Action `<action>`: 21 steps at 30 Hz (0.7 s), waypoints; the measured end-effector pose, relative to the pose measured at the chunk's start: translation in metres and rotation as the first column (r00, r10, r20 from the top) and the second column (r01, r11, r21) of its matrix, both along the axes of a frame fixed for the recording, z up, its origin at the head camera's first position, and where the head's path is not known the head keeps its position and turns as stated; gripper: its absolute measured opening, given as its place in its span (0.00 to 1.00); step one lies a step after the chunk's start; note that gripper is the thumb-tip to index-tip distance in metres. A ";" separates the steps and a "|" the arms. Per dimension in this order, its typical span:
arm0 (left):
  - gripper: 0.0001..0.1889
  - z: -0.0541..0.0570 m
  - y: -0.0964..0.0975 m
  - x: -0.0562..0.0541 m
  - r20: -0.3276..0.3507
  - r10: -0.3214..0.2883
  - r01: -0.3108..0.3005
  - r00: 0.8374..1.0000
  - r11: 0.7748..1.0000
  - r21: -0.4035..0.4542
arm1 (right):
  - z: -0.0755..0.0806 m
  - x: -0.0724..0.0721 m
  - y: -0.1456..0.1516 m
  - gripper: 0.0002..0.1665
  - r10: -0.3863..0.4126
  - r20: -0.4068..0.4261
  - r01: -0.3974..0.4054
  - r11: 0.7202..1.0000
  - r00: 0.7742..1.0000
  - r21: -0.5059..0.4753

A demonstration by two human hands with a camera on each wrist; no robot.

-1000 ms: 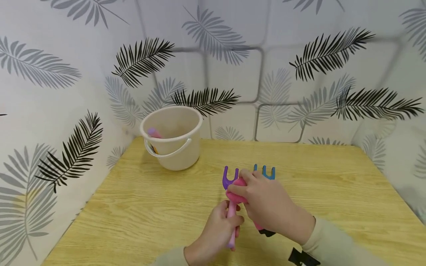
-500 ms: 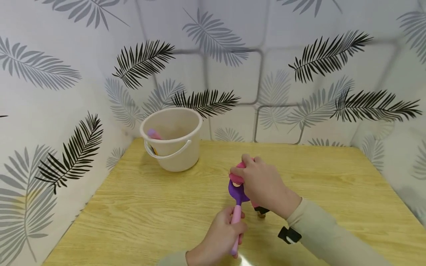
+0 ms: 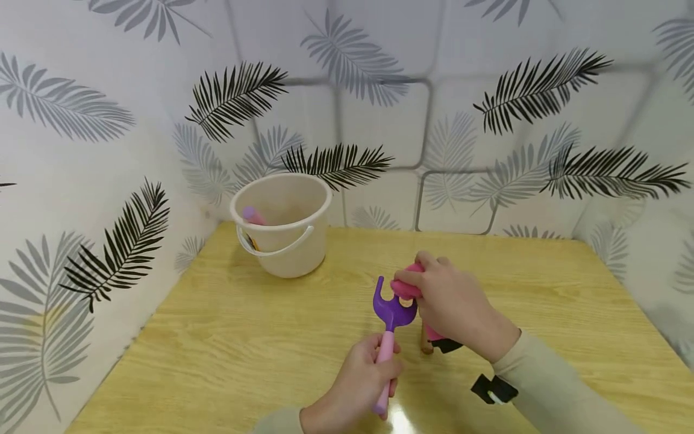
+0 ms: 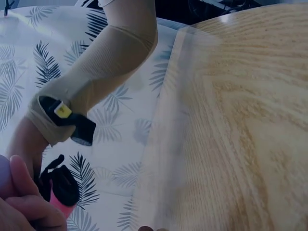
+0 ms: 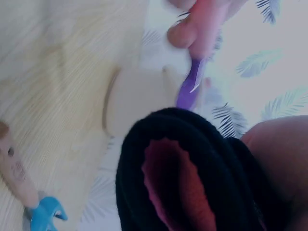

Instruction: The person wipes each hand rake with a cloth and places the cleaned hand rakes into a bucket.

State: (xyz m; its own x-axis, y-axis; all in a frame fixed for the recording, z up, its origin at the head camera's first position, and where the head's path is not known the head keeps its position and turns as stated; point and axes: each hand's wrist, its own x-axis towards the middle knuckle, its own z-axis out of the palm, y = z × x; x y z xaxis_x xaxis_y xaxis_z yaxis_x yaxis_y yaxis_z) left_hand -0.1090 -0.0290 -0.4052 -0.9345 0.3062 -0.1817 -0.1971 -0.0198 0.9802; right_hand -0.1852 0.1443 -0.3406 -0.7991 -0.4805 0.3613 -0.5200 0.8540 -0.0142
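Note:
My left hand (image 3: 358,371) grips the pink handle of a small garden hand fork (image 3: 391,312) with a purple head, tines pointing away from me. My right hand (image 3: 452,295) holds a bunched pink glove (image 3: 405,284) against the fork's right side, covering part of its tines. The glove's black cuff (image 5: 132,159) hangs below the palm, its opening facing the right wrist camera. Mostly hidden under the right hand in the head view, a second fork with a blue head (image 5: 44,214) and wooden handle (image 3: 426,343) lies on the table.
A cream bucket (image 3: 293,250) with a white handle stands at the back left of the wood-grain table (image 3: 244,337). Inside it leans a pink handle with a purple end (image 3: 252,214). Leaf-patterned walls (image 3: 374,120) enclose the back and left.
My right hand and the glove went from the fork's neck out over its tines, then slightly right, uncovering the left tine. The blue tines visible earlier are now hidden. My left hand barely moved.

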 end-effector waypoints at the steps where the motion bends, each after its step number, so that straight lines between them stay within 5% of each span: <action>1: 0.13 0.000 0.000 0.001 -0.001 -0.005 0.005 1.000 1.000 0.002 | -0.001 -0.002 0.001 0.25 -0.016 -0.012 0.016 1.000 1.000 0.000; 6: 0.13 0.001 0.000 0.001 0.004 0.011 -0.011 1.000 1.000 0.010 | -0.005 -0.002 0.002 0.25 -0.027 -0.076 0.029 0.999 0.997 0.022; 13: 0.15 0.000 0.004 -0.002 0.050 0.057 -0.058 0.997 0.998 0.016 | -0.003 0.025 -0.003 0.29 0.052 -0.050 -0.050 0.998 0.997 0.036; 21: 0.15 -0.001 0.003 -0.005 -0.019 0.048 -0.048 0.999 0.999 -0.022 | 0.001 0.033 -0.012 0.29 0.145 -0.052 -0.143 0.989 0.988 0.042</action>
State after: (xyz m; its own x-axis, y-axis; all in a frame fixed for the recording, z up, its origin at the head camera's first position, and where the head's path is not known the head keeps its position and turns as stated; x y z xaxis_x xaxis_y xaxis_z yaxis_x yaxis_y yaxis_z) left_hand -0.1144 -0.0262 -0.4062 -0.9513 0.2567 -0.1707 -0.1784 -0.0071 0.9839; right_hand -0.1522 0.1320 -0.3396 -0.7000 -0.6037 0.3816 -0.6370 0.7693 0.0486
